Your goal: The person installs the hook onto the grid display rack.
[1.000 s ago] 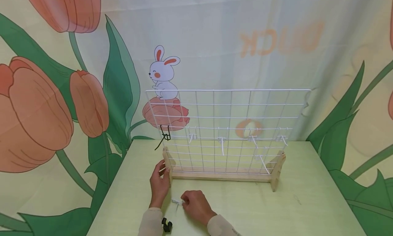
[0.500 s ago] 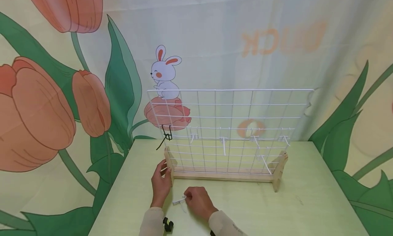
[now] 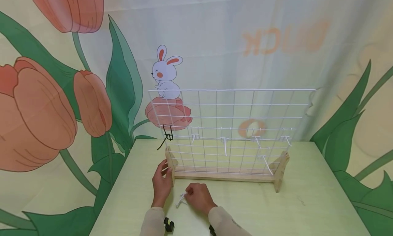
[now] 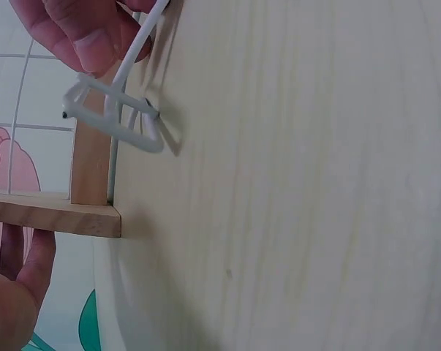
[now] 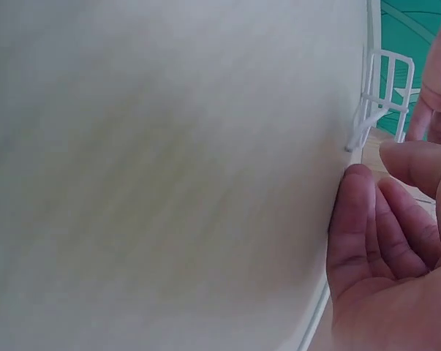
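My right hand (image 3: 200, 197) pinches a white wire hook (image 3: 181, 200) between thumb and fingers, low over the table in front of the stand. In the left wrist view the hook's looped rectangular frame (image 4: 112, 117) hangs out from the fingertips; the right wrist view shows its bent wire back (image 5: 388, 84) beyond the thumb. My left hand (image 3: 162, 184) touches the outer side of the left wooden upright (image 3: 170, 164), its fingers extended along the wood. That upright carries a white wire grid panel (image 3: 233, 90), with a black hook (image 3: 168, 136) hung near its left edge.
Several white hooks, one near the middle (image 3: 225, 147), hang on the grid. A wooden crossbar (image 3: 221, 177) joins the left upright to the right upright (image 3: 279, 172). A small black object (image 3: 169, 225) is beside the left sleeve. Behind hangs a tulip-print curtain (image 3: 208, 51).
The right hand has moved slightly away toward the grid and turned the white hook, whose free end now points down and left. The left hand stays at the upright. The view shifts slightly.
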### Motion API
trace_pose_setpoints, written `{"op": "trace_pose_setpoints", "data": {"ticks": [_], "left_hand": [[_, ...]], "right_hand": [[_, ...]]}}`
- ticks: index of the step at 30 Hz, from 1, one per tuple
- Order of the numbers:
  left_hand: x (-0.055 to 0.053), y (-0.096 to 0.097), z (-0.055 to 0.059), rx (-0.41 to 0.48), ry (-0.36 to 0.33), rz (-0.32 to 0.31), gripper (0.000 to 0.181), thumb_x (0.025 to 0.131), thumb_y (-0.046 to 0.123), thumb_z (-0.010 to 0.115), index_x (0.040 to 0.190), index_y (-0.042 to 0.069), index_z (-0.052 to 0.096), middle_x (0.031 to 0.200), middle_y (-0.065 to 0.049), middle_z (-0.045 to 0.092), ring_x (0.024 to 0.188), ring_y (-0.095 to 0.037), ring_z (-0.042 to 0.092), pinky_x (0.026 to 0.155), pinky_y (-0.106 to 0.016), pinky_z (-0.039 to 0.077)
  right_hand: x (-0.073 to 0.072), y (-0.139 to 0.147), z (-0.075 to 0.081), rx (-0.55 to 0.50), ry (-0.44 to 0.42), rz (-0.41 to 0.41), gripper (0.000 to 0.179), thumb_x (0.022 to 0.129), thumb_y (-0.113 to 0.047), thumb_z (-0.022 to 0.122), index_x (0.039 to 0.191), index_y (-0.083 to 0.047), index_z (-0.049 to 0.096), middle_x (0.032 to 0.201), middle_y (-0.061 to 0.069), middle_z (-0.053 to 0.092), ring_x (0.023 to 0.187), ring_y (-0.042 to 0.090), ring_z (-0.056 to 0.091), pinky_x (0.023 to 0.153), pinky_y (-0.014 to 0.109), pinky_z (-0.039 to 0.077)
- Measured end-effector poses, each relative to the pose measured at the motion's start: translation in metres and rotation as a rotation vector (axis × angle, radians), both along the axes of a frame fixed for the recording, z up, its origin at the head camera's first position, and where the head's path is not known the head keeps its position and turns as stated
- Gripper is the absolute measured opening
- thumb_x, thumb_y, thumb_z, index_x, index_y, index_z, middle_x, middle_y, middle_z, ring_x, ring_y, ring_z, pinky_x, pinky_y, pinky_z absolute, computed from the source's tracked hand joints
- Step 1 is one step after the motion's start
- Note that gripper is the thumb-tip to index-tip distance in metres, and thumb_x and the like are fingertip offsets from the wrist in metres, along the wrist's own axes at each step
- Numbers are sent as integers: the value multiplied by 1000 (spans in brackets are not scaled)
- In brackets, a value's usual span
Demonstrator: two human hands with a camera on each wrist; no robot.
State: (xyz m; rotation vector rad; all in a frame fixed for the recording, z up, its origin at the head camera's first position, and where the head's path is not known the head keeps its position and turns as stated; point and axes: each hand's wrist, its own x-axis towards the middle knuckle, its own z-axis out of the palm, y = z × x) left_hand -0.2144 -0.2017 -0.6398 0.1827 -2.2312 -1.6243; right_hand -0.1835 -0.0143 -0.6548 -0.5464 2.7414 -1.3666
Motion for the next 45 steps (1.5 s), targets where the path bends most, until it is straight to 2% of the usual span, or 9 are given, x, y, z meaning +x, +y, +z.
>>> {"op": "trace_pose_setpoints", "data": {"ticks": [6, 12, 23, 30, 39, 45], "left_hand": [[-1, 1, -1, -13, 24, 4, 44, 105, 9, 65, 147, 21, 59, 135, -14, 68, 121, -35, 69, 100, -55, 57], [0, 2, 0, -20, 6, 9, 44, 106, 10, 64, 148, 21, 58, 137, -14, 68, 121, -35, 70, 100, -57, 57], [1, 2, 1, -18, -2, 16, 44, 106, 8, 63, 148, 22, 59, 136, -15, 68, 121, -35, 69, 100, -57, 57], [2, 3, 3, -9, -7, 14, 45, 106, 9, 63, 148, 23, 58, 137, -13, 68, 122, -34, 69, 99, -57, 57], [1, 3, 2, -16, -17, 15, 45, 106, 9, 63, 149, 23, 58, 138, -13, 67, 123, -33, 69, 99, -55, 57], [1, 3, 2, -21, -6, 15, 45, 106, 9, 63, 148, 22, 58, 137, -13, 68, 122, -33, 69, 97, -54, 57]], "right_hand": [[-3, -1, -2, -26, -21, -27, 7, 89, -13, 84, 93, -9, 80, 78, -7, 75, 70, 1, 65, 67, 23, 54], [2, -2, -3, -6, -18, -25, 6, 87, -11, 84, 92, -10, 80, 78, -8, 74, 71, 0, 63, 67, 23, 53], [13, -8, -5, 107, 4, 13, 10, 81, -18, 89, 88, -15, 81, 79, -11, 70, 74, 0, 58, 69, 24, 51], [18, -10, -4, 182, 9, 28, 8, 83, -13, 87, 82, -17, 80, 76, -13, 61, 72, 0, 52, 68, 23, 47], [17, -9, -2, 190, 24, 58, 5, 87, -13, 86, 84, -17, 83, 76, -12, 68, 72, 0, 58, 66, 21, 50], [19, -7, 5, 175, 10, 57, 6, 88, -12, 84, 84, -16, 82, 77, -12, 70, 74, 0, 60, 68, 23, 51]]}}
